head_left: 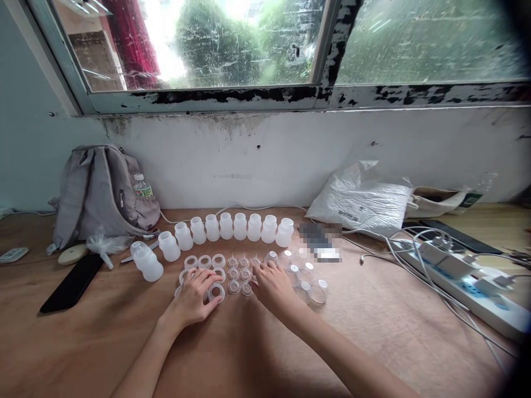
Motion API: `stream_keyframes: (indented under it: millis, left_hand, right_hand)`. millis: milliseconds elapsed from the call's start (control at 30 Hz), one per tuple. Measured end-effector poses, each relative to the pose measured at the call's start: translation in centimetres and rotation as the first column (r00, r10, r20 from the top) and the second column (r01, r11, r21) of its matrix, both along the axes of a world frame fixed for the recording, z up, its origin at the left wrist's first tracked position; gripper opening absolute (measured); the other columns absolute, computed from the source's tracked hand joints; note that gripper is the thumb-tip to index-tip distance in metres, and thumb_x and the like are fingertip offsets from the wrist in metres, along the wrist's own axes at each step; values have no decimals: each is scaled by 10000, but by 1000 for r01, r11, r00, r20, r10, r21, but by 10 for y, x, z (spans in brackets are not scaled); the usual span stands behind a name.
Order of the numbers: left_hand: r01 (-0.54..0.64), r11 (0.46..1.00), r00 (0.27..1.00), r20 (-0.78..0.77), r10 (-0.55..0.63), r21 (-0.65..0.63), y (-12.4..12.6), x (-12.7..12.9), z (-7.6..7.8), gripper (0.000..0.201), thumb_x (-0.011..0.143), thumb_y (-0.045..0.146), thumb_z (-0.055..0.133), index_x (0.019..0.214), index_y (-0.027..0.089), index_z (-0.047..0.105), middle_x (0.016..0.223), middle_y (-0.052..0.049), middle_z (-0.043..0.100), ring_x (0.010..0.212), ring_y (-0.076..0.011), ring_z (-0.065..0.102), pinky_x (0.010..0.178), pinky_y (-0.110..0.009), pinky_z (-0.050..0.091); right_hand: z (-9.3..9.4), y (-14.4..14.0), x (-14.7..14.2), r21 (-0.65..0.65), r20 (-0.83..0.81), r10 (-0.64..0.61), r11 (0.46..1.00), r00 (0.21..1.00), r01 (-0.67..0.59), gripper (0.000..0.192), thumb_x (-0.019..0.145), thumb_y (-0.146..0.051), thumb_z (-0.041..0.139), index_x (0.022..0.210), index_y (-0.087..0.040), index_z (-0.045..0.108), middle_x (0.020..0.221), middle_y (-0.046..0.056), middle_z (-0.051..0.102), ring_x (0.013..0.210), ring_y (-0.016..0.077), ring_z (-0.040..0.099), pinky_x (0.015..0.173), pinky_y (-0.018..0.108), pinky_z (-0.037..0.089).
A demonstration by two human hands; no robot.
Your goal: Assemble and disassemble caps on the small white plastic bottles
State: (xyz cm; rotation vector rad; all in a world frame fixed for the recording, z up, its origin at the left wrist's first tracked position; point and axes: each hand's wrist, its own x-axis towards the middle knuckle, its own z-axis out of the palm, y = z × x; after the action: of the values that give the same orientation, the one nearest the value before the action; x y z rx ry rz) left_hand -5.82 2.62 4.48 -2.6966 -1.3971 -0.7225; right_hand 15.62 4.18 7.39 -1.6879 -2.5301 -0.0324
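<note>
My left hand (pixel 194 293) rests over the white screw rings (pixel 204 261), its fingers spread and its thumb against the ring nearest me. My right hand (pixel 274 284) reaches across the clear bottle nipples (pixel 233 273), fingers apart and bent downward, hiding the right side of that group. Beside it on the right are several clear dome caps (pixel 318 292). Frosted white baby bottles (pixel 239 226) with open necks stand in a curved row behind these parts. At the row's left end, one bottle (pixel 148 262) has a top fitted and looks tilted.
A grey backpack (pixel 95 190), a black phone (pixel 71 283) and a clear plastic bag (pixel 108 243) are on the left. At the back right lies a silver-white parcel bag (pixel 360 196). A power strip (pixel 464 279) with tangled white cables occupies the right side.
</note>
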Motion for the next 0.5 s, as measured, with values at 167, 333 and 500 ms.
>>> stream_keyframes:
  millis: [167, 333, 500]
  left_hand:
    - [-62, 981, 995, 82, 47, 185, 7, -6, -8, 280, 765, 241, 545, 1044, 232, 526, 981, -43, 585, 913, -197, 518, 828, -370, 366]
    - [-470, 698, 851, 486, 197, 540, 17, -38, -17, 276, 721, 124, 570, 979, 205, 514, 923, -52, 539, 912, -195, 506, 837, -368, 384]
    - [-807, 507, 508, 793, 337, 301, 30, -69, -20, 659, 604, 290, 679, 1152, 130, 350, 1158, -145, 392, 1083, -269, 399, 836, -415, 389]
  right_hand:
    - [-1, 6, 4, -27, 14, -43, 999, 999, 43, 158, 810, -263, 495, 892, -148, 568, 853, 86, 627, 856, 237, 520, 672, 305, 311]
    - [3, 9, 10, 3, -18, -43, 999, 999, 44, 162, 813, -286, 492, 843, -158, 586, 844, 78, 635, 861, 230, 519, 671, 299, 311]
    - [10, 10, 13, 17, -55, -39, 999, 998, 40, 173, 824, -289, 473, 796, -169, 594, 815, 66, 637, 839, 218, 517, 664, 283, 313]
